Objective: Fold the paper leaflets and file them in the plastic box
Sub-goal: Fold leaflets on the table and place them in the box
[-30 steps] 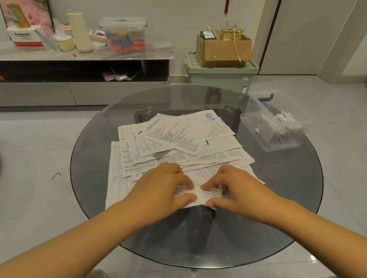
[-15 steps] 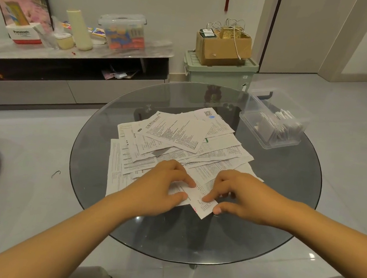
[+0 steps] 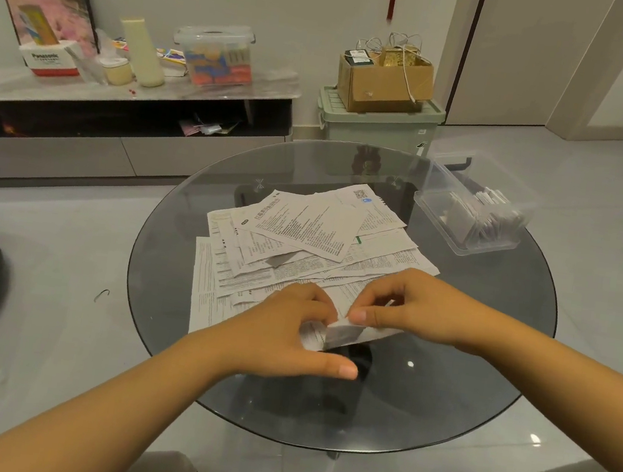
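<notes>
1. Head view: left hand (image 3: 281, 335) and right hand (image 3: 417, 309) both pinch one partly folded leaflet (image 3: 344, 333), fingers (image 3: 357, 315) curled on its raised edge, just above the glass bench (image 3: 438, 403).
2. Loose leaflets (image 3: 301, 242) lie just beyond the fingers; plastic box (image 3: 471, 217) farther, right.
3. Advice: align edges before creasing, press flat along the fold.

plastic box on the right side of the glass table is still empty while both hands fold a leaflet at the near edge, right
Not quite: the head view shows the plastic box already holds folded leaflets. The rest stands: both hands, left and right, fold a leaflet near the glass table edge.
</notes>
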